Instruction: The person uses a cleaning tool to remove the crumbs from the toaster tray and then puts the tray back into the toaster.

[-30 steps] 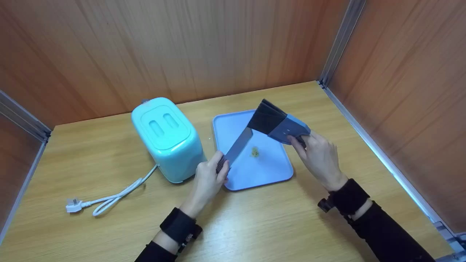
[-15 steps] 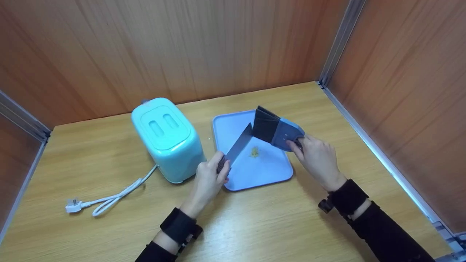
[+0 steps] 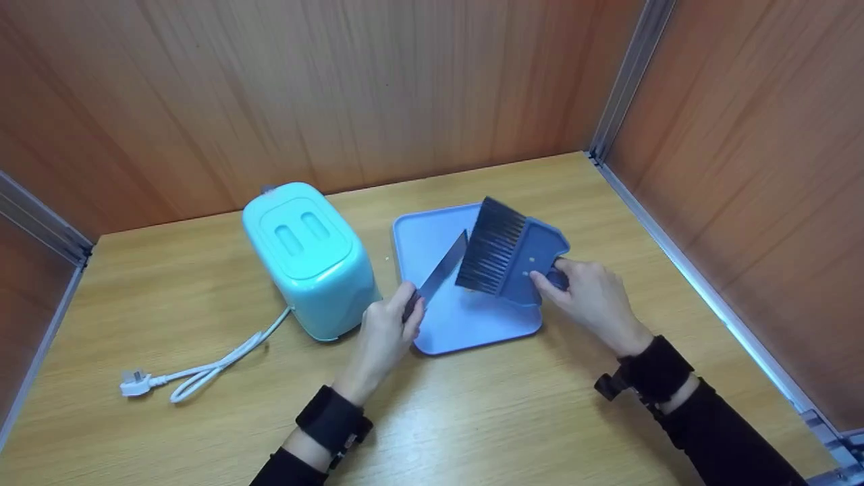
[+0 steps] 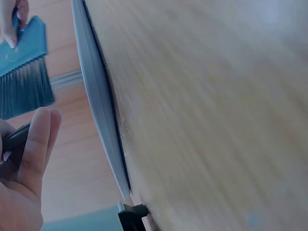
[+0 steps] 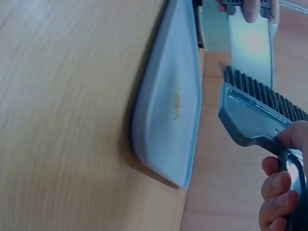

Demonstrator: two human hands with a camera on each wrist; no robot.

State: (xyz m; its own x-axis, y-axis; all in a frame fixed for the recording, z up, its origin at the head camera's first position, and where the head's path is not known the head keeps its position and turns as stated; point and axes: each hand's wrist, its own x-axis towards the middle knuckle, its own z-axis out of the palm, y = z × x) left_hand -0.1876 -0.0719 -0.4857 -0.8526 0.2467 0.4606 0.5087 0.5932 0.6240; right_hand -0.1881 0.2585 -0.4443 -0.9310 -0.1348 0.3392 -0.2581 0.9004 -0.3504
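Observation:
My left hand [image 3: 391,320] grips the dark end of a flat metal crumb tray [image 3: 442,266], its plate slanting up over the blue serving tray [image 3: 486,327]. A blue hand brush [image 3: 499,253] with dark bristles is in my right hand [image 3: 590,290], fingers round the handle and thumb on its body. Bristles stand right by the plate's far end, broad side up in the head view. Yellowish crumbs [image 5: 176,101] lie in the serving tray in the right wrist view; the brush hides most of them in the head view.
A turquoise toaster [image 3: 310,270] stands left of the serving tray, close to my left hand. Its white cord [image 3: 223,364] and plug [image 3: 137,383] lie on the wooden table [image 3: 472,418]. Wood panels [image 3: 385,88] enclose the back and sides.
The brush has come down from the crumb tray's far end and turned so its broad bristle side faces up, now covering the crumbs. My left hand has stayed nearly still; the plate looks narrower.

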